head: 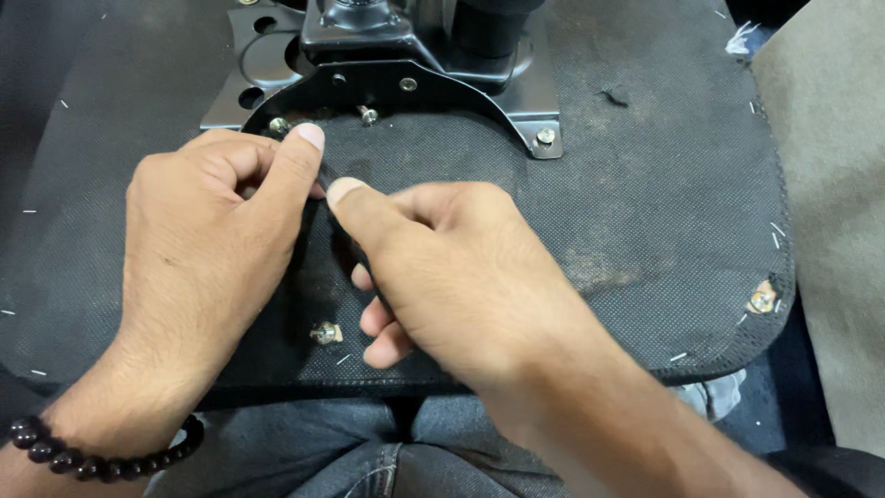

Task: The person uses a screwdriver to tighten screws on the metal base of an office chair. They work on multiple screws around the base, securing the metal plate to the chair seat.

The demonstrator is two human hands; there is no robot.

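Head view: a seat base (645, 212), turned underside up, lies across the person's lap, covered in black non-woven fabric that is scuffed and dusty, with a worn brownish patch right of centre and staples along its edge. At the top edge of the base sits a black metal bracket (406, 92) with a curved lower rim, fixed by silver bolts; one bolt (547, 136) shows at its right corner and another (368, 114) at the middle of the rim. A further bolt (324, 333) stands up from the fabric near the base's lower edge, and one more (761, 300) sits at the far right rim.

The left hand (203, 249) rests just below the bracket, fingers curled, thumb pressed toward the forefinger. The right hand (452, 267) lies beside it, touching it, thumb tip meeting the left thumb. Both seem to pinch something small and dark between the thumbs; what it is cannot be told. A dark bead bracelet (83, 456) circles the left wrist.
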